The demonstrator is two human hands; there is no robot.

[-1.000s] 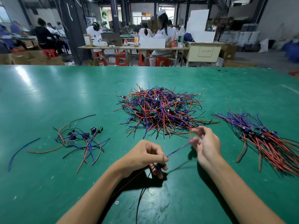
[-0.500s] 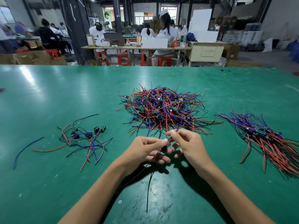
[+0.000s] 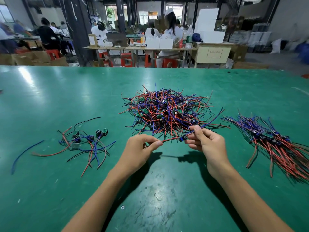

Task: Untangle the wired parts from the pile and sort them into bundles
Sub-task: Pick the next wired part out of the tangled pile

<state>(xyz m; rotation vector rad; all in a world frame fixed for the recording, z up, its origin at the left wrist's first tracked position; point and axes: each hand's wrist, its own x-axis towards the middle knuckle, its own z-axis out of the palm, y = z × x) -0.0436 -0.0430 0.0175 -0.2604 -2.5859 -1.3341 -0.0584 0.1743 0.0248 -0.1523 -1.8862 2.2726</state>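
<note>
- The left hand [image 3: 141, 148] pinches the red lead end of one wired part [image 3: 182, 138] between thumb and forefinger; the right hand [image 3: 206, 141] pinches its blue lead just past the small module. The part hangs stretched between them above the bench [image 3: 50, 97], just in front of the tangled pile [image 3: 165, 109].
- Pulling the two leads apart too hard could strain the joints at the module, since the whole load passes through that small board.
- The long blue lead [image 3: 214, 117] trails back over the pile's near edge; it could snag other wires there and drag them along if the part is swung away quickly.
- A thin pinch on slick insulation may slip, dropping the part back among the loose ends.
- Laid crooked on the sorted bundle [image 3: 275, 141] at right, it could spoil the alignment; the looser group [image 3: 83, 141] at left already looks crossed over itself.
</note>
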